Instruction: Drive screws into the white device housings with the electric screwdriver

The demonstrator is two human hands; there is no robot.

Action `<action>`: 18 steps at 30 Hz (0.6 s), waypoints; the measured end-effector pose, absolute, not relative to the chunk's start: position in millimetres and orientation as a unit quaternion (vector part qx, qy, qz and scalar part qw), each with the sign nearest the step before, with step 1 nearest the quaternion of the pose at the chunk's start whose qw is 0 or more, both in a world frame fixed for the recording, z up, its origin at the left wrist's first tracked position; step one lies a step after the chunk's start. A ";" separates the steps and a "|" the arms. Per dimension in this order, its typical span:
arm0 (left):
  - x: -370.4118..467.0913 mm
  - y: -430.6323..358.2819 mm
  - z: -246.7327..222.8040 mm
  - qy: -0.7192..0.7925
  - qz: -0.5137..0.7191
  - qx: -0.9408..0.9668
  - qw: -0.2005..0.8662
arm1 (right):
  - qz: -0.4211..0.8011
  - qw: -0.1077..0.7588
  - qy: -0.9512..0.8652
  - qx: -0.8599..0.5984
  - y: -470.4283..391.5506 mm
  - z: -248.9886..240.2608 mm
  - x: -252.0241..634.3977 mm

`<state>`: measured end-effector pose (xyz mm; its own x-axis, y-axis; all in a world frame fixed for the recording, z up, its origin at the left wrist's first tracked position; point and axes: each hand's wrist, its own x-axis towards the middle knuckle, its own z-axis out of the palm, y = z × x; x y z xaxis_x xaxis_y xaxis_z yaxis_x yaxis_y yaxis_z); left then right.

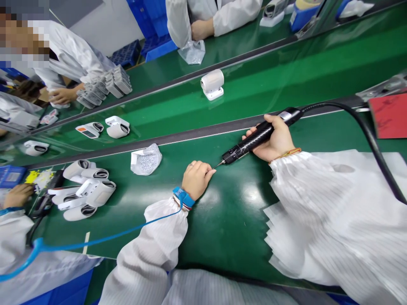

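At the right of the table [235, 228], a red sheet [389, 116]; lower down, overlapping white sheets [278, 241]. On the left, a cluster of cuffed devices [85, 188], with yellow pieces [32, 176] just beyond, near a blue bin [11, 176]. Along the green belt [270, 80], a lone white unit [212, 84] and, farther left, an orange-marked monitor [90, 130]. Across the belt, a clear bag [193, 53] by a co-worker's sleeve [178, 21], grey blocks [104, 87], blue crates [157, 44] behind.
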<state>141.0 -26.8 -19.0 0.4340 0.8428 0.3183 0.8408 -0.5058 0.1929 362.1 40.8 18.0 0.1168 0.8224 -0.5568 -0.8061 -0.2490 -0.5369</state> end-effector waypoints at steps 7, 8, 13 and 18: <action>141.2 -25.5 -18.7 0.472 0.205 0.857 -0.021 | 0.660 0.614 -0.005 -0.434 40.8 19.5 362.5; 141.0 -24.9 -18.8 0.465 0.208 0.860 -0.025 | 0.659 0.613 -0.005 -0.435 40.8 19.3 362.7; 141.0 -23.0 -20.6 0.443 0.226 0.867 -0.039 | 0.657 0.613 -0.005 -0.438 41.3 18.1 364.0; 143.9 -25.3 -20.1 0.464 0.207 0.859 -0.063 | 0.651 0.615 0.001 -0.445 41.3 18.3 362.9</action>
